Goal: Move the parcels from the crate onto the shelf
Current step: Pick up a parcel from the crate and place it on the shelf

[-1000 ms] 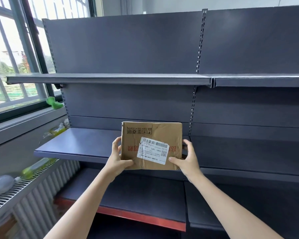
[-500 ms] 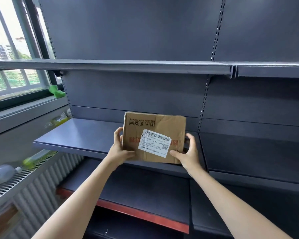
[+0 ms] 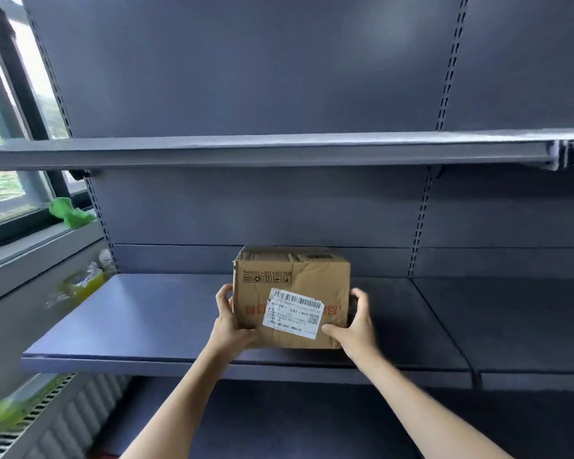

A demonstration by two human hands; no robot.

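Both my hands, left hand point(image 3: 231, 321) and right hand point(image 3: 355, 323), clamp the cardboard parcel point(image 3: 290, 293) near the shelf point(image 3: 140, 326) front edge, so letting go early could tip it off.

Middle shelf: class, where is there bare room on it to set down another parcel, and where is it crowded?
The middle shelf is bare left of the cardboard box, out to its left end, and again right of the box toward the slotted upright. It is crowded only at the centre, where the left hand and right hand grip the box's sides.
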